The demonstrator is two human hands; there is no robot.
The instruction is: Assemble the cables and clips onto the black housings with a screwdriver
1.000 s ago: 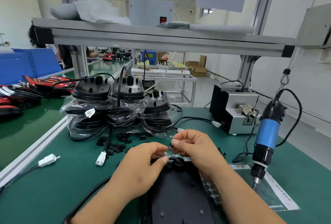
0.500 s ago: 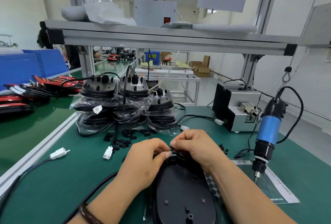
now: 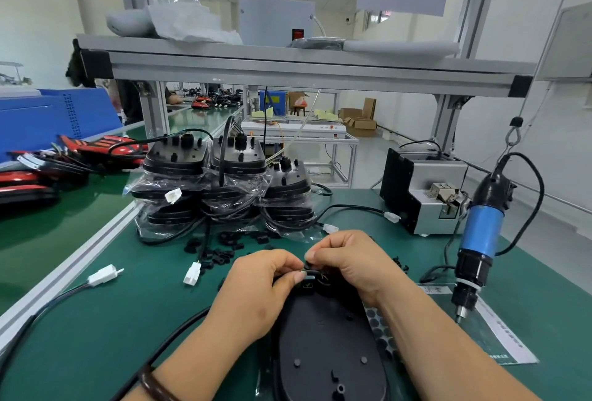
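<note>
A long black housing lies flat on the green bench in front of me. At its far end my left hand pinches a thin black cable between thumb and forefinger. Facing it, my right hand pinches a small black clip on that cable, fingertips almost touching the left ones. The cable's run under my left forearm shows as a black loop. A blue-and-black electric screwdriver hangs upright at the right, bit just above the bench, untouched.
Bagged black housings stand stacked at the back, with loose black clips and white connectors scattered before them. A grey screw feeder sits back right. A printed sheet and a sheet of dark dots lie right of the housing.
Both hands have come down from just above the housing to its far end, still pinching the cable and clip. The view has dipped and drawn closer to the bench.
</note>
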